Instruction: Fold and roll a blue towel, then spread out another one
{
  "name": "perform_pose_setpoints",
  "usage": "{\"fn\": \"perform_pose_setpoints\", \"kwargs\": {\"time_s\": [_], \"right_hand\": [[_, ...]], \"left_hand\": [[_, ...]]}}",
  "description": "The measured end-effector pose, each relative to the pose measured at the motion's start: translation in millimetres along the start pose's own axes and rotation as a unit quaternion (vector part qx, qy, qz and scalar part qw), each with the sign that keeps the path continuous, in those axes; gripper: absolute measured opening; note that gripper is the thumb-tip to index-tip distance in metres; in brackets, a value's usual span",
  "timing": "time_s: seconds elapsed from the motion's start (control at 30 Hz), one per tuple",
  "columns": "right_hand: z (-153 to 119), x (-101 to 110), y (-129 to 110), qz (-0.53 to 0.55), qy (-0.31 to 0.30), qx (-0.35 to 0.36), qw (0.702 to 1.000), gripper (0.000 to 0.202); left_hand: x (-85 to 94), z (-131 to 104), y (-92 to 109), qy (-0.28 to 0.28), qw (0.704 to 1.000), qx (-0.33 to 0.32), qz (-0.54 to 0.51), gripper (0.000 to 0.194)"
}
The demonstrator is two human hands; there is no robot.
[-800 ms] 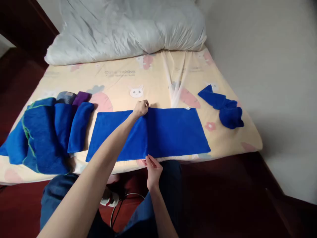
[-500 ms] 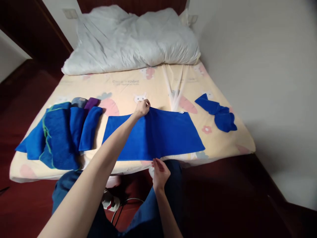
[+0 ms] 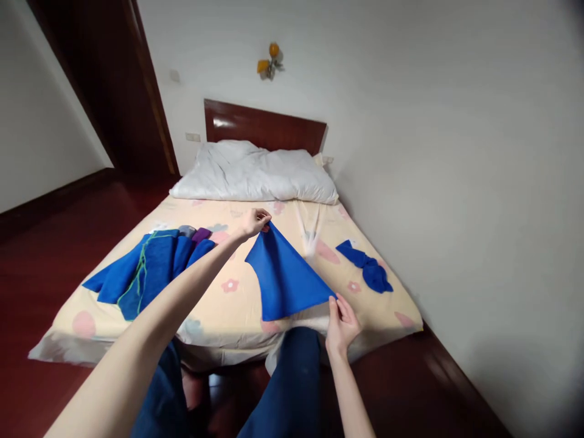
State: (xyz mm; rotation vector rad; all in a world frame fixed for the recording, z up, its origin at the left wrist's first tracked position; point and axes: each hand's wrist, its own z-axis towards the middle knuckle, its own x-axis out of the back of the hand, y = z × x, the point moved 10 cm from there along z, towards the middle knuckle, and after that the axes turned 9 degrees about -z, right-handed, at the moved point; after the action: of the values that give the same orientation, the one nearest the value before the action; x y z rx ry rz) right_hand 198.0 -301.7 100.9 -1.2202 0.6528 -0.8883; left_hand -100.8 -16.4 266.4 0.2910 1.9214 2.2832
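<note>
At the near edge of the bed (image 3: 228, 316), a blue towel (image 3: 285, 277) is held lifted between both hands, stretched into a roughly triangular sheet above the sheet's flower print. The right hand (image 3: 341, 322) is seen nearest, at the bed's near edge right of centre; its fingers are pinched on the towel's near right corner. The left hand (image 3: 254, 221) is extended farther out over the mattress, and the towel's far corner is gripped between its closed fingertips, raised clear of the bed. The towel's lower left edge hangs toward the near edge of the bed; whether it touches the sheet cannot be told. Legs in dark blue trousers (image 3: 287, 389) are seen below, against the bed's near side. To the left, well apart from the held towel, a pile of blue towels (image 3: 146, 271) is laid, one with green stitching, with a purple cloth (image 3: 201, 233) and a grey one at its far end. To the right, near the wall, a crumpled blue cloth (image 3: 367, 267) is lying alone. Farther off, a white duvet (image 3: 255, 173) is bunched against the dark wooden headboard (image 3: 264, 125). A wall lamp (image 3: 269, 61) is mounted above it.
</note>
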Motion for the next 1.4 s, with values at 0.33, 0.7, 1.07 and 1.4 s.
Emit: {"fn": "perform_pose_setpoints", "kwargs": {"time_s": [0.33,0.7,1.07,1.4], "right_hand": [[111.0,-40.0,-182.4,0.096,-0.039,0.141,0.985,0.054],[118.9,-59.3,-247.1,0.119,-0.123,0.123,0.978,0.050],[111.6,-62.3,-228.8,0.130,-0.240,0.022,0.962,0.038],[89.1,-39.5,-204.6,0.119,-0.279,-0.049,0.952,0.041]], "left_hand": [[94.7,-61.9,95.0,0.122,0.988,-0.087,-0.042,0.038],[118.9,-98.7,125.5,0.150,0.982,-0.102,-0.051,0.035],[109.6,-102.4,140.8,0.123,0.980,-0.149,-0.037,0.037],[108.8,-117.4,134.6,0.068,0.984,-0.162,-0.018,0.036]]}}
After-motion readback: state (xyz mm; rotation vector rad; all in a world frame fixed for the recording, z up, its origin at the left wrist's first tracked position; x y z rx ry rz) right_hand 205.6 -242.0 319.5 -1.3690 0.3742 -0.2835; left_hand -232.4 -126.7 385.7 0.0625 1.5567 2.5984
